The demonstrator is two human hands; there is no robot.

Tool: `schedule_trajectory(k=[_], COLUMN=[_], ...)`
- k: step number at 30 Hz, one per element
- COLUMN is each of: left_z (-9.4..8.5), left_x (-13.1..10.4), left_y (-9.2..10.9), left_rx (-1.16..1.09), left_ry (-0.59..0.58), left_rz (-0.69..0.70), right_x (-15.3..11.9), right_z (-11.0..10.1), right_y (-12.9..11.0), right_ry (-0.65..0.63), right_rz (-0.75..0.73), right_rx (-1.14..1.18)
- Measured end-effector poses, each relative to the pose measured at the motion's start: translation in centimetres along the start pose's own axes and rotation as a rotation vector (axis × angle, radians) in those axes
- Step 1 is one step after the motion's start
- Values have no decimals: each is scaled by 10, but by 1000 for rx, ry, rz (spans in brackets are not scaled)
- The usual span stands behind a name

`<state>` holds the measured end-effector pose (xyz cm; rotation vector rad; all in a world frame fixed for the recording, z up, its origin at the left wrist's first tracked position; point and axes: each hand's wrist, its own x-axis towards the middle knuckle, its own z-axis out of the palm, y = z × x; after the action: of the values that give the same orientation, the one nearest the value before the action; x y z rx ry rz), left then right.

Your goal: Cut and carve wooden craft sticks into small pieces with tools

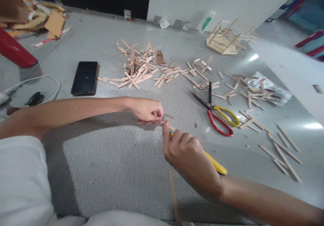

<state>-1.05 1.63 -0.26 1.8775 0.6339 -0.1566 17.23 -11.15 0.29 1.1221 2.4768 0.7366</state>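
My left hand (149,111) is closed in a pinch above the table, at the middle of the view. Between its fingertips is a small piece of wooden craft stick (171,127), mostly covered. Close against it, my right hand (187,150) wraps round a yellow-handled tool (215,163). The grip hides most of that tool's head, so its exact kind does not show. The right thumb reaches up to the left fingertips. Scissors (220,118) with one red and one yellow handle lie spread to the right of both hands.
Loose craft sticks (139,70) are heaped beyond my hands, and longer strips (283,155) lie at right. A phone (84,78) rests at left near a white cable (57,80). At the back right stands a stick-built frame (225,42). A plastic packet (270,89) lies under some sticks.
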Motion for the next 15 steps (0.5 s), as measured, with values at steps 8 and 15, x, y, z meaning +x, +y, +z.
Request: schedule_trajectory(k=[8,15], left_z=[0,-1], left_x=[2,1], left_y=[-1,2], left_rx=[30,-8], left_ry=[-29,-22], left_rz=[53,-38], right_x=[9,-2], right_z=[5,8], right_y=[34,0], right_ry=[-30,45], right_rz=[-169,-10], right_rx=[130,-81])
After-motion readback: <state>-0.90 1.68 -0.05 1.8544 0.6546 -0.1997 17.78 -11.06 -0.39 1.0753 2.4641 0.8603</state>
